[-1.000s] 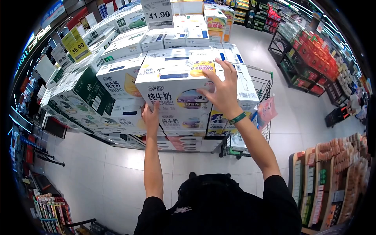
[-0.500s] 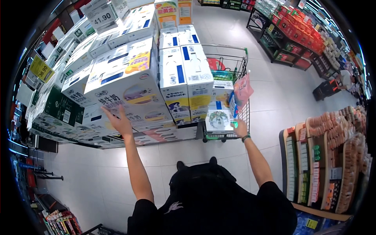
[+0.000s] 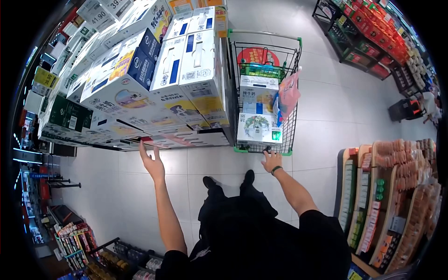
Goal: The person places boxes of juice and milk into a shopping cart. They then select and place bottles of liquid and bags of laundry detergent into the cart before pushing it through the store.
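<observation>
My left hand (image 3: 152,164) is open in front of the stacked milk boxes (image 3: 123,100), fingers spread, below a white carton with purple and yellow print. My right hand (image 3: 272,161) reaches to the near end of the shopping cart (image 3: 293,133), fingers stretched apart right at its lower rim, with a dark band on the wrist. Inside the cart are a white box with a leaf wreath print (image 3: 259,128), a milk carton (image 3: 258,95) behind it, a green package (image 3: 262,70) and a red round item (image 3: 254,56). A pink bag (image 3: 289,93) hangs over the cart's right side.
Price signs (image 3: 96,17) stand above the milk stack. To the right is a shelf of packaged goods (image 3: 373,200), with a red goods display (image 3: 368,28) farther back. A person (image 3: 430,106) is at the far right beside a dark cart. Pale floor tiles (image 3: 322,105) run between.
My left hand has come off the front of the milk carton and dropped lower. My right hand has moved from the wreath-print box to the cart's near rim. The view has shifted.
</observation>
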Tool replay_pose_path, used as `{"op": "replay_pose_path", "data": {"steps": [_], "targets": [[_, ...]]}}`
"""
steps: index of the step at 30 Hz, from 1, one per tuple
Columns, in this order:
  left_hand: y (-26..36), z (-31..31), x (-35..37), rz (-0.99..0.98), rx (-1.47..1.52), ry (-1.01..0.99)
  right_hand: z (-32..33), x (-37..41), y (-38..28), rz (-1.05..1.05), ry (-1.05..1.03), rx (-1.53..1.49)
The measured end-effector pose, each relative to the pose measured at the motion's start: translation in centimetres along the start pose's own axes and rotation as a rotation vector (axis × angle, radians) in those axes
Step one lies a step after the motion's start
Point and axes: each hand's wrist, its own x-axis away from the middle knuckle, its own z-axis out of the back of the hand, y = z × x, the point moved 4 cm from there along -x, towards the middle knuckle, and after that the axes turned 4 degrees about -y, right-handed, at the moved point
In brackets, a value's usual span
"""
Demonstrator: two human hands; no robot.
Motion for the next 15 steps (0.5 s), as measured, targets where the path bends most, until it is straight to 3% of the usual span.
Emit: {"op": "replay_pose_path", "data": {"steps": [3, 7, 9, 15], "targets": [[-3.3, 2.3, 5.5, 0.161, -0.093, -0.041, 0.0, 1.1, 0.4, 0.024, -0.048, 0.006], [-7.2, 7.0, 11.8, 0.320, -0.123, -0.047, -1.1, 3.4, -0.1, 0.081, 0.044, 0.165], [-9.4, 9.3, 14.9, 0.298, -0.097, -0.003, -2.4, 4.4, -0.2, 0.117, 0.083, 0.146], [-15.1, 17.5, 23.0, 0.406, -0.027, 0.004, -5.6, 8.6, -4.4, 0.094, -0.054, 0.137]]}}
